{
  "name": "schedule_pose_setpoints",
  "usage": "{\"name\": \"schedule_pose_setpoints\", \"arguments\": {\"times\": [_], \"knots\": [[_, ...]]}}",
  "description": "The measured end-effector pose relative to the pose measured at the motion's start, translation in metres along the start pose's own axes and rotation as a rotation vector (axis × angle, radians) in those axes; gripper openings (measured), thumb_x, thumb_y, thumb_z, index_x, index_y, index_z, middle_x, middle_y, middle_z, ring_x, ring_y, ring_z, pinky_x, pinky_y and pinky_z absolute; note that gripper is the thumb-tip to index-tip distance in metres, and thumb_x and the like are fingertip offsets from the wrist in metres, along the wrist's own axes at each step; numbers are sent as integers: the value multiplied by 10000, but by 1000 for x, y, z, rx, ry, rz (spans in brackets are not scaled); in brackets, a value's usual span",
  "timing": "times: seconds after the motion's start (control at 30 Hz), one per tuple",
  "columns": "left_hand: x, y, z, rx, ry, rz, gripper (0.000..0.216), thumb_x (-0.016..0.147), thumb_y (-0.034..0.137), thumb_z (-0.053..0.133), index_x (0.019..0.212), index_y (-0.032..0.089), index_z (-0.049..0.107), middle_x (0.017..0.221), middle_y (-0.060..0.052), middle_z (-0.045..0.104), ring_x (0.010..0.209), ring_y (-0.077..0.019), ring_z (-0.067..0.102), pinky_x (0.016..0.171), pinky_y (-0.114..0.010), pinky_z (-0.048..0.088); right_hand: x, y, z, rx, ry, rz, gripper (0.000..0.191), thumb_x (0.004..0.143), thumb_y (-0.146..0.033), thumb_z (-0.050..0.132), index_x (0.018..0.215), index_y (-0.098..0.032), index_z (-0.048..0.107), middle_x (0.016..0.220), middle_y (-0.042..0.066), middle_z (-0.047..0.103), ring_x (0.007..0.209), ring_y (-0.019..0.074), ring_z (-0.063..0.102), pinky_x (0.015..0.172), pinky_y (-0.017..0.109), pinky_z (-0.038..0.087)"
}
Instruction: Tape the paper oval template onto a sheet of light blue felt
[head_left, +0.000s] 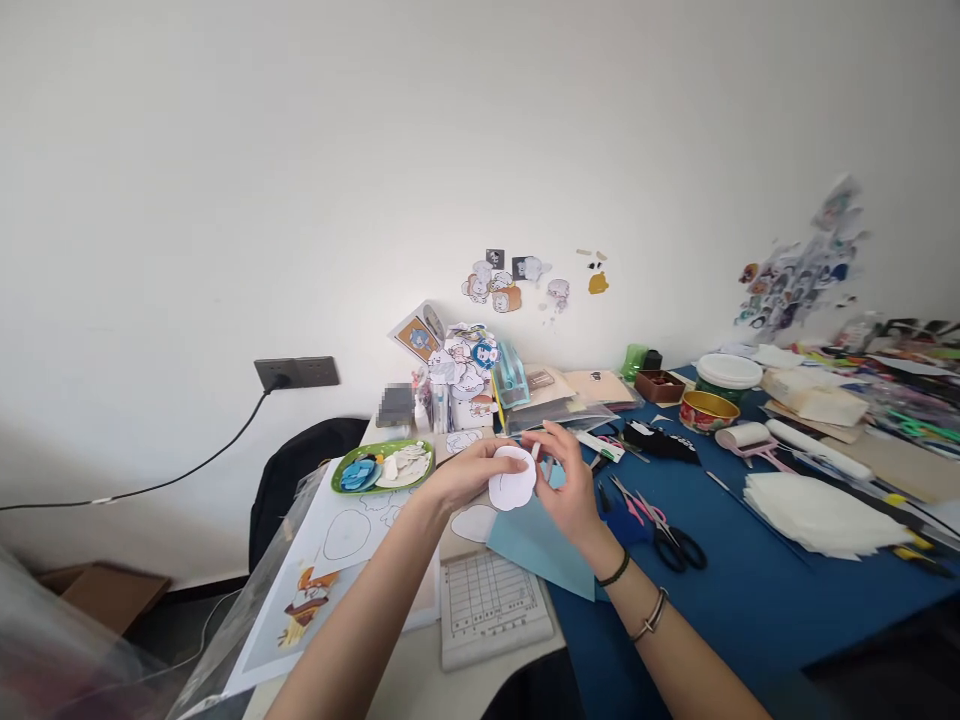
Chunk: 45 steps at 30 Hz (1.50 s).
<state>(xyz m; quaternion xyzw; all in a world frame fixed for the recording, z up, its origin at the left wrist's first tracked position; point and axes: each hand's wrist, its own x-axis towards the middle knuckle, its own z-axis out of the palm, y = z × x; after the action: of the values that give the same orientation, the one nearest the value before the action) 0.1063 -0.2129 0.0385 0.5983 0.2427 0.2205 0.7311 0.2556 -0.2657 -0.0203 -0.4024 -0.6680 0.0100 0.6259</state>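
My left hand [474, 472] is closed on a white rounded paper cutout [511, 492], with the thumb lying on its top edge. A short dark line is drawn on the cutout. At its right edge, the fingers of my right hand [566, 490] are bent together around a small pale strip [535, 452]; its kind is too small to make out. Below the hands lies a light blue sheet [551, 545], beside a white oval piece [472, 522] with a dark outline. Nearer to me is a pad of printed forms [495, 605].
A green tray [336, 480] of blue and white pieces stands left, over printed drawings [349, 535]. Scissors [675, 545] lie right on the blue mat [645, 620]. Further right are a stack of white sheets [821, 512], a lint roller [746, 438] and a round tin [709, 412].
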Motion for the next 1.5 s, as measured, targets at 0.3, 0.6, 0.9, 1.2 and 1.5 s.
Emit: {"name": "schedule_pose_setpoints", "arguments": {"times": [0.3,0.6,0.9,1.2,1.5], "knots": [[-8,16,0,-68,18,63,283,672,345,728,832,120,667,767,-81,674,660,-145,604,552,-214,432,-14,-12,-71,-622,-248,484,350,941,-283,307,1203,-213,529,1150,71,635,847,162,647,759,295,526],[-33,37,-3,128,192,159,285,717,373,713,880,155,630,661,-7,629,531,-104,539,446,-193,351,-74,33,-165,-946,-458,842,257,750,-261,565,935,-140,695,1066,148,655,1020,311,581,753,345,480],[-47,49,-11,139,210,222,314,714,399,709,891,152,633,674,-9,632,564,-122,570,503,-209,394,-63,51,-163,-1014,-536,919,259,775,-283,540,955,-163,682,1029,116,636,830,236,637,601,279,434],[-55,54,-24,126,282,288,264,730,369,710,844,152,614,690,6,633,590,-105,572,519,-191,412,-35,77,-154,-1066,-582,876,262,822,-222,519,986,-112,692,1085,175,635,1010,278,603,732,301,442],[-63,60,-37,164,375,328,287,741,396,698,877,154,626,725,7,637,638,-109,571,574,-195,416,-48,62,-135,-988,-677,861,301,869,-330,459,786,-170,700,1017,132,642,855,243,633,636,288,438]]}}
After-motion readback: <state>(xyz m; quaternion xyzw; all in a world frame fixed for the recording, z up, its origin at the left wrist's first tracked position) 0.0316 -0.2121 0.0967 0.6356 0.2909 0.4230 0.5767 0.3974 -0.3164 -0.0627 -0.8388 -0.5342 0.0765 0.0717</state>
